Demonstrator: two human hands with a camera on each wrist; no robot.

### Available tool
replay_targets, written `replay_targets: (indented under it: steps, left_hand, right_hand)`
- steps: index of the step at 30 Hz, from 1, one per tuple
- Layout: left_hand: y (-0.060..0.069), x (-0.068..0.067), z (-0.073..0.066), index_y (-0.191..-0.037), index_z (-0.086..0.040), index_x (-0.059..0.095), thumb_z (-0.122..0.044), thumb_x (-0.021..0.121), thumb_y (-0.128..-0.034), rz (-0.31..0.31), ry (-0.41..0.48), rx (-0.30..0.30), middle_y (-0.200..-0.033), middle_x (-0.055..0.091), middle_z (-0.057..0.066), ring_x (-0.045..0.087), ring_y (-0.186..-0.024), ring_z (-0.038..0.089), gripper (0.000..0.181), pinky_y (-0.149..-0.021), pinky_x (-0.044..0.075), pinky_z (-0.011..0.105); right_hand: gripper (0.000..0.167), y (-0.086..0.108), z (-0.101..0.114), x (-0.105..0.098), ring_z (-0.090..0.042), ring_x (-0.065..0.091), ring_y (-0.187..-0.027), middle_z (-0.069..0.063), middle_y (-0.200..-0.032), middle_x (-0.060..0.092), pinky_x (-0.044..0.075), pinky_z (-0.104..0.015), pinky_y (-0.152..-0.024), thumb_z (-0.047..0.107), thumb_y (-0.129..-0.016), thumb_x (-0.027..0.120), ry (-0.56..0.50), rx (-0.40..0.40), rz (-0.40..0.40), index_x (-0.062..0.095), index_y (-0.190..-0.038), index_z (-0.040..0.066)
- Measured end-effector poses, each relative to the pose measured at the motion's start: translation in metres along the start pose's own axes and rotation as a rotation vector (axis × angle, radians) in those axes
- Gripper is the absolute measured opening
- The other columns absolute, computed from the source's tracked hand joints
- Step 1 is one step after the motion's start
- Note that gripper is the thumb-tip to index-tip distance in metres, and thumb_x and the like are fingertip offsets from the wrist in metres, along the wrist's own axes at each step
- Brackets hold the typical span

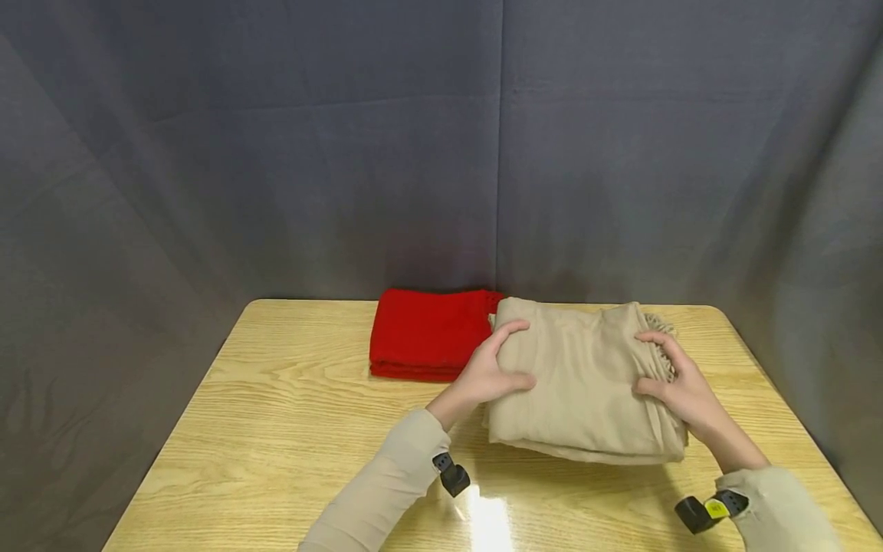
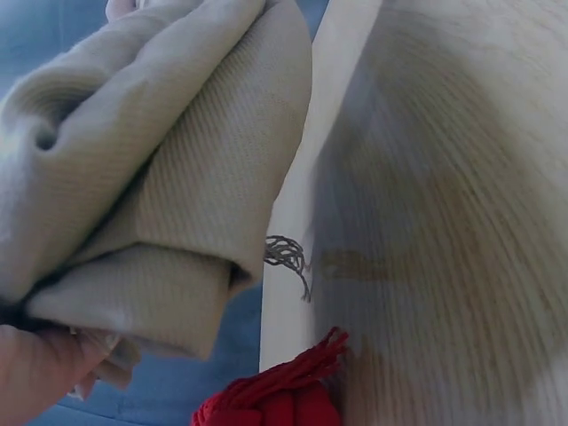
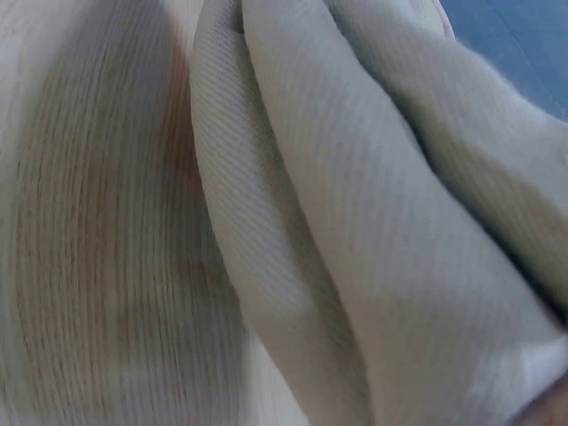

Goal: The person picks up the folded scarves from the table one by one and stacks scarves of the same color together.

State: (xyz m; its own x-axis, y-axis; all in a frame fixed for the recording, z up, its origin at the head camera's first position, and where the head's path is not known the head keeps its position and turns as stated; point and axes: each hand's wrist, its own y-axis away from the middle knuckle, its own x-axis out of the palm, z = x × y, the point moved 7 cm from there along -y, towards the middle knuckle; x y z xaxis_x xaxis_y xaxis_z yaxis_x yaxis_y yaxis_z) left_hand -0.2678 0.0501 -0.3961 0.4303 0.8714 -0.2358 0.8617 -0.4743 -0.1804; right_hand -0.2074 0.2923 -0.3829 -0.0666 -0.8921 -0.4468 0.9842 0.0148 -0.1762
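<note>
A folded beige scarf (image 1: 582, 383) with a fringe along its right side is held between both hands, tilted and raised off the table, with a shadow beneath. At its left edge my left hand (image 1: 493, 372) grips it, thumb on top. Its right edge is gripped by my right hand (image 1: 679, 383), near the fringe. In the left wrist view, the scarf's thick folded layers (image 2: 195, 169) and a few loose strands (image 2: 288, 257) hang over the table. The right wrist view is mostly filled by more beige folds (image 3: 355, 195); most of the right hand is outside it.
A folded red scarf (image 1: 431, 330) lies at the back of the wooden table (image 1: 276, 429), left of the beige one, which partly covers its right end. Red tassels (image 2: 306, 373) show in the left wrist view. A grey curtain (image 1: 345, 153) surrounds the table's back and sides.
</note>
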Motion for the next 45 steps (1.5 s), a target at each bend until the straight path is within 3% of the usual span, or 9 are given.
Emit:
replay_targets:
  steps: [6,14,18,23,35,45]
  left_hand:
    - [-0.010,0.002,-0.005,-0.128,-0.020,0.047,0.001,0.073,-0.0651,0.008,-0.030,0.025,-0.120,0.051,0.001,0.048,-0.098,0.014,0.071,-0.084,0.041,0.027]
    - [-0.021,0.002,-0.006,-0.128,-0.022,0.047,0.000,0.074,-0.0658,0.006,-0.067,0.013,-0.121,0.050,0.000,0.047,-0.100,0.013,0.072,-0.085,0.040,0.027]
    - [-0.028,0.000,-0.006,-0.128,-0.021,0.047,0.000,0.074,-0.0655,0.005,-0.083,0.024,-0.121,0.050,0.001,0.048,-0.099,0.014,0.071,-0.084,0.041,0.027]
    - [-0.036,0.001,-0.004,-0.128,-0.020,0.048,-0.001,0.075,-0.0646,0.005,-0.073,0.011,-0.122,0.051,0.002,0.048,-0.097,0.014,0.071,-0.083,0.041,0.026]
    - [-0.050,0.003,0.003,-0.128,-0.021,0.049,0.000,0.074,-0.0648,-0.039,-0.058,-0.016,-0.124,0.050,0.002,0.047,-0.098,0.014,0.071,-0.083,0.040,0.025]
    - [-0.062,0.005,0.010,-0.128,-0.021,0.049,0.000,0.074,-0.0658,-0.031,-0.012,-0.023,-0.123,0.049,0.001,0.048,-0.097,0.015,0.070,-0.082,0.042,0.027]
  right_hand:
    - [0.065,-0.003,-0.001,-0.006,-0.005,0.044,-0.089,-0.001,-0.120,0.035,0.045,-0.023,-0.066,-0.009,-0.073,0.063,-0.004,0.018,-0.010,0.041,-0.129,0.016]
    - [0.065,-0.010,0.001,-0.012,-0.005,0.040,-0.093,0.005,-0.120,0.037,0.039,-0.017,-0.072,-0.009,-0.072,0.064,0.038,-0.011,-0.035,0.042,-0.128,0.014]
    - [0.066,-0.014,-0.001,-0.012,-0.007,0.039,-0.096,0.000,-0.124,0.035,0.037,-0.017,-0.074,-0.007,-0.072,0.064,0.025,0.003,-0.030,0.041,-0.130,0.015]
    - [0.066,-0.017,-0.007,-0.014,-0.007,0.040,-0.093,-0.009,-0.124,0.033,0.040,-0.018,-0.071,-0.007,-0.073,0.063,0.011,0.033,-0.031,0.041,-0.130,0.017]
    - [0.065,-0.028,-0.016,-0.020,-0.010,0.042,-0.091,-0.012,-0.123,0.034,0.042,-0.020,-0.069,-0.006,-0.074,0.062,0.020,0.058,-0.045,0.041,-0.130,0.019]
    - [0.064,-0.036,-0.022,-0.026,-0.006,0.043,-0.089,-0.008,-0.117,0.037,0.042,-0.019,-0.069,-0.005,-0.074,0.062,-0.013,0.079,-0.036,0.042,-0.127,0.025]
